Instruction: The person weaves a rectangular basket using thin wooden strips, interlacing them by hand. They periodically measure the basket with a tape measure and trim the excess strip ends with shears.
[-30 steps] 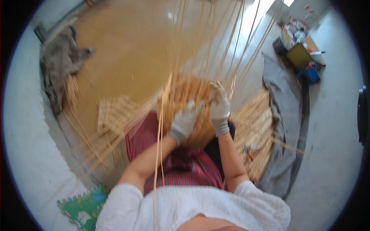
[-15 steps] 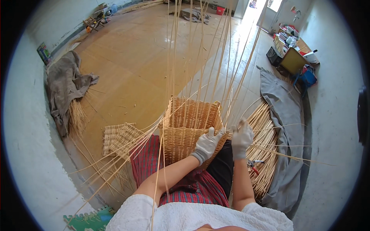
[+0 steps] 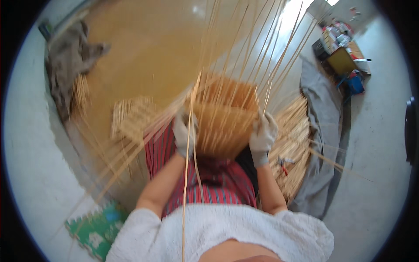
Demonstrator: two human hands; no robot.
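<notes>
A square woven wicker basket [image 3: 222, 126], blurred by motion, sits over my lap on red striped cloth [image 3: 214, 192], with long pale strands [image 3: 244, 39] rising from it and others fanning out leftward. My left hand [image 3: 182, 133], in a white glove, grips the basket's left side, fingers partly hidden behind strands. My right hand [image 3: 263, 135], also gloved, is closed on the basket's right edge.
A flat woven piece [image 3: 128, 115] lies at left, near grey-brown cloth [image 3: 70, 65] over more cane. At right are a cane bundle [image 3: 288, 126], red-handled cutters [image 3: 284, 170], a grey cloth [image 3: 321, 113] and piled items [image 3: 342, 59]. A green foam mat [image 3: 94, 231] is lower left.
My left hand has moved from the basket's front face to its left side, and my right hand onto its right edge. The basket has shifted and blurred with motion; the view has moved too.
</notes>
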